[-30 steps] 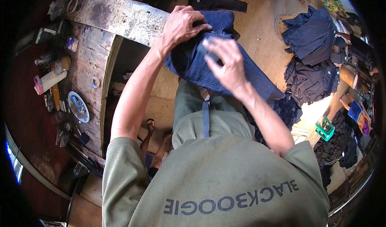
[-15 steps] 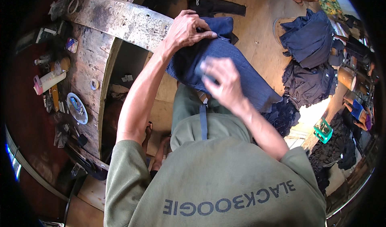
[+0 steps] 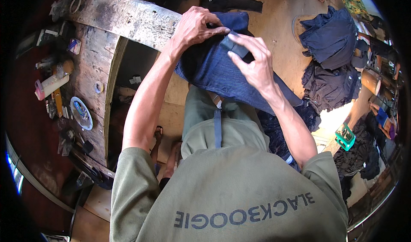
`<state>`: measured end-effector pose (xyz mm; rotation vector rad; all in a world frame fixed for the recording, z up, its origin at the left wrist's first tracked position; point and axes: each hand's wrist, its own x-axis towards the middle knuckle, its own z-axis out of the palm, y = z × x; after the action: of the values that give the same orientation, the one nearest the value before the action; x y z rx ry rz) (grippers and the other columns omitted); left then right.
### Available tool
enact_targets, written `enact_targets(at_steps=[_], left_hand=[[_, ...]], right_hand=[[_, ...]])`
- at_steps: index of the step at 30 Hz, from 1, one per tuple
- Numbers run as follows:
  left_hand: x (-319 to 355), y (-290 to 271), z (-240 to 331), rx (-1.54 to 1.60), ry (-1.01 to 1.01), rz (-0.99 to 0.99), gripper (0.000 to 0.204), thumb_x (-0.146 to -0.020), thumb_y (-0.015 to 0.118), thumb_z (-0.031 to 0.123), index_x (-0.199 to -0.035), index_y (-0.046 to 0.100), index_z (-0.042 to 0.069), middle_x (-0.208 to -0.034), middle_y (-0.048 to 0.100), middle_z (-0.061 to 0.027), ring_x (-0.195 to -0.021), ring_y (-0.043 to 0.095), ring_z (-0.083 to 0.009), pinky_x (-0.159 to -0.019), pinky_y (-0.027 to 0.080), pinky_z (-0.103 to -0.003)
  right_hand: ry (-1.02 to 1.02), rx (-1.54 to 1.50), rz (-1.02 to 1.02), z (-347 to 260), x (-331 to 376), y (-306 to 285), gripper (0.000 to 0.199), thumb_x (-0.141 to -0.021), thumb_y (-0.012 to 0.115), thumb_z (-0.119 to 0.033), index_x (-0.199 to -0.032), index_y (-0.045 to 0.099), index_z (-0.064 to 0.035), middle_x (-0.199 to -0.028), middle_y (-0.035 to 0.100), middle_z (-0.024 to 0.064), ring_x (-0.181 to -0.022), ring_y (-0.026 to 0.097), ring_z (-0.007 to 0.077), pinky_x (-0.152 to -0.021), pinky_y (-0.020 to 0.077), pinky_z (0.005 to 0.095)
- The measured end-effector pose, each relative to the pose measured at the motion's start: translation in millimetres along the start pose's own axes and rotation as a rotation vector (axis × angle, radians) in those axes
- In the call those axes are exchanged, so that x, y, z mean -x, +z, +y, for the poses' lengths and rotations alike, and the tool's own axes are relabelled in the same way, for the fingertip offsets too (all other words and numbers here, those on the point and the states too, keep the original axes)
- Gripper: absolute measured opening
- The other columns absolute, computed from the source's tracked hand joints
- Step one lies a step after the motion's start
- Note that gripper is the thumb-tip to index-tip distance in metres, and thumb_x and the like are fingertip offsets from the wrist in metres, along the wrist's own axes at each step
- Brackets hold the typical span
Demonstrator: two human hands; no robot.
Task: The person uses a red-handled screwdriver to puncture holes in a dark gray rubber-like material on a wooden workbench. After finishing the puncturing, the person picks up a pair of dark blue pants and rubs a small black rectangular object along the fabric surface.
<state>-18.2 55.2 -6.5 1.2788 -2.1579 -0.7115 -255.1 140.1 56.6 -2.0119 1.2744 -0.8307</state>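
A pair of dark blue denim jeans (image 3: 214, 73) lies over the end of a worn wooden plank (image 3: 128, 20), and its cloth slopes down to the right in front of me. My left hand (image 3: 198, 28) is closed on the denim near the plank's end, with thumb and fingers pinching a fold. Between the thumb and fingers of my right hand (image 3: 260, 64) is a small dark grey-blue block (image 3: 234, 46), held on the cloth just right of my left thumb. Its material is not clear.
A wooden table (image 3: 92, 68) at left bears a round dish (image 3: 81, 113) of small things, a tape roll (image 3: 99, 87) and a pink-and-white bottle (image 3: 49, 86). Garment piles (image 3: 329, 38) lie on the right, near a green plastic stool (image 3: 345, 137). Other people's legs show at the edges.
My right hand has moved up the cloth toward my left hand, and the block is now plainly seen. My left hand keeps its hold and has shifted slightly.
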Motion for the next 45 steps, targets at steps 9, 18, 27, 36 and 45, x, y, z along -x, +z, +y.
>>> enact_targets(at_steps=[9,18,27,36,45], left_hand=[[-1,-1,3,-0.022,-0.043,-0.001,0.038,-0.088,0.089,0.047,-0.087,0.086,0.009,-0.083,0.079,-0.0079,-0.083,0.073,-0.0291,-0.083,0.057,-0.043],[2,2,4,-0.007,-0.092,0.007,0.04,-0.088,0.087,0.05,-0.087,0.087,0.011,-0.084,0.079,-0.0059,-0.083,0.073,-0.0272,-0.084,0.058,-0.039],[2,2,10,-0.04,-0.118,0.037,0.043,-0.088,0.087,0.051,-0.086,0.086,0.008,-0.085,0.078,-0.0092,-0.086,0.073,-0.0299,-0.082,0.059,-0.042],[2,0,11,-0.038,-0.084,0.052,0.041,-0.09,0.087,0.049,-0.089,0.086,0.008,-0.088,0.078,-0.0113,-0.086,0.074,-0.0314,-0.08,0.059,-0.044],[1,3,9,-0.074,-0.129,0.004,0.041,-0.09,0.087,0.048,-0.088,0.086,0.007,-0.087,0.079,-0.0095,-0.086,0.075,-0.029,-0.085,0.06,-0.041]], right_hand=[[-0.006,-0.007,0.015,9,4,-1,0.043,-0.082,0.09,-0.011,-0.124,0.08,-0.0083,-0.123,0.08,0.0133,-0.113,0.073,0.0317,-0.102,0.0578,0.045],[-0.01,-0.001,0.003,9,12,-6,0.04,-0.083,0.089,-0.009,-0.122,0.081,-0.0098,-0.127,0.079,0.0115,-0.115,0.072,0.0316,-0.102,0.0576,0.0448],[-0.09,-0.076,-0.108,4,11,-15,0.044,-0.079,0.089,-0.009,-0.122,0.081,-0.0109,-0.122,0.081,0.0127,-0.11,0.073,0.0301,-0.101,0.0573,0.0445],[-0.08,-0.077,-0.069,14,9,-19,0.044,-0.078,0.09,-0.01,-0.121,0.082,-0.0125,-0.122,0.08,0.011,-0.108,0.072,0.0293,-0.103,0.0583,0.0433],[-0.15,-0.17,-0.14,6,20,-12,0.039,-0.079,0.09,-0.01,-0.117,0.081,-0.0075,-0.123,0.08,0.0117,-0.111,0.073,0.0312,-0.101,0.0576,0.0439]])
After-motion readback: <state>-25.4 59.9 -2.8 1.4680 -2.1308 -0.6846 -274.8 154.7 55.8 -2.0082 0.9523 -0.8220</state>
